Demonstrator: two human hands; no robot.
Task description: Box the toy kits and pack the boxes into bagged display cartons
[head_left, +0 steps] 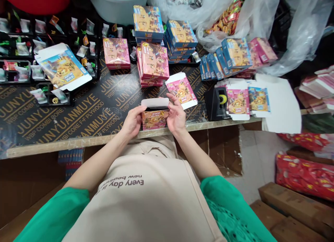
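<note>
Near the table's front edge, a pink printed cardboard box [154,120] is held between my two hands. Its white end flap [154,103] stands raised at the far side, and a dark opening shows below the flap. My left hand [133,121] grips the box's left side. On the right side my right hand [176,114] grips it, with the index finger stretched past the corner. Just beyond that hand lies a flat pink carton [182,90]. Stacked pink boxes [154,61] stand behind the held box.
Blue boxes [182,33] are piled farther back. Black trays [54,97] with small wrapped pieces fill the left, a flat blue carton [64,67] on top. A black tape dispenser [216,104] stands right, beside more flat cartons [238,99]. Plastic bags [235,12] and a white tub [117,7] line the back.
</note>
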